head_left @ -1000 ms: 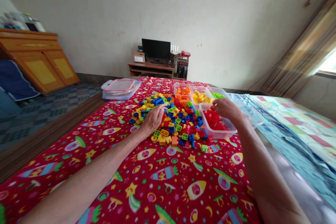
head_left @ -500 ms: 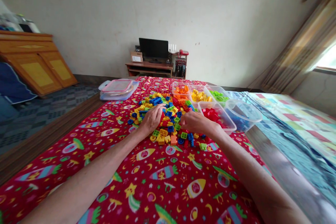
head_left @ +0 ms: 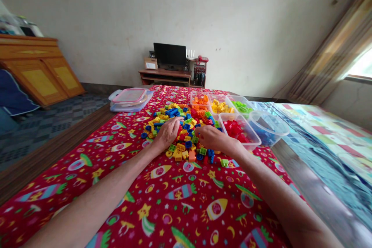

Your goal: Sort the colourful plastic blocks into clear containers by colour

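Observation:
A pile of mixed toy building bricks in yellow, blue, green, red and orange lies on the red patterned cloth. On the pile's near left side rests my left hand, its fingers stretched out over the bricks. My right hand is at the right part of the pile, fingers bent down among the bricks in a pinch. What its fingertips hold, if anything, is hidden. Just beyond the right hand stands a clear box with red bricks. A loose green brick lies below the right wrist.
Behind the pile are clear boxes with orange bricks, yellow bricks and green bricks. A round clear tub with blue pieces stands at the right. Stacked lids lie at the far left of the cloth.
My right hand has shifted slightly left, further over the pile, and its fingers look a little more extended. My left hand has stayed in place.

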`<state>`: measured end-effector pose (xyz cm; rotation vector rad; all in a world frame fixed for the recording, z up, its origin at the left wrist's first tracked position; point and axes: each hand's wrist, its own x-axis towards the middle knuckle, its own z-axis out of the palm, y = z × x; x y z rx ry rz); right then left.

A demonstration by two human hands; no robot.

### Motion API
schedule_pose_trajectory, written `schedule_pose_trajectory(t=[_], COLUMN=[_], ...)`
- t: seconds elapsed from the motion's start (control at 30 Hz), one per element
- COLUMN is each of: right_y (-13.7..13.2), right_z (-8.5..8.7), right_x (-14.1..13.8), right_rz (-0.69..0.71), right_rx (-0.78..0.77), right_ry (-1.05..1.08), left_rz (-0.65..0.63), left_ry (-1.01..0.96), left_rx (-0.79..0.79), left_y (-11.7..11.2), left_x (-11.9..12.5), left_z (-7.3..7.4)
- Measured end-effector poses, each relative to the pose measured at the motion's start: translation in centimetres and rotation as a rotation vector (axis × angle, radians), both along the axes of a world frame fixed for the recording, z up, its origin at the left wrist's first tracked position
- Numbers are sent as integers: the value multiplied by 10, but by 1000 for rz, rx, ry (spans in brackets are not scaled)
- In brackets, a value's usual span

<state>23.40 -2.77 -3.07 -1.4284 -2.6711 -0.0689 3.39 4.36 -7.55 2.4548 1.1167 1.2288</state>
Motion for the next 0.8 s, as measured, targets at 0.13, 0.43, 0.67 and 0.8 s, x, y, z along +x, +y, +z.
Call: schedule_pose_trajectory(t=[0.13,0.43,0.67,0.8], right_y=[9,20,13,8], right_z=[-7,12,27,25], right_x=[6,18,28,23], right_rz=[-25,-184,-214,-123], right_rx=[118,147,52,-96], right_ry=[187,309,137,51], left_rz=[0,-22,-17,-6], left_ry=[16,2,13,29], left_rx=[11,19,21,21], left_y=[-1,0,-1,-2], left_x=[0,-2,-1,0], left_z=[1,-1,0,2])
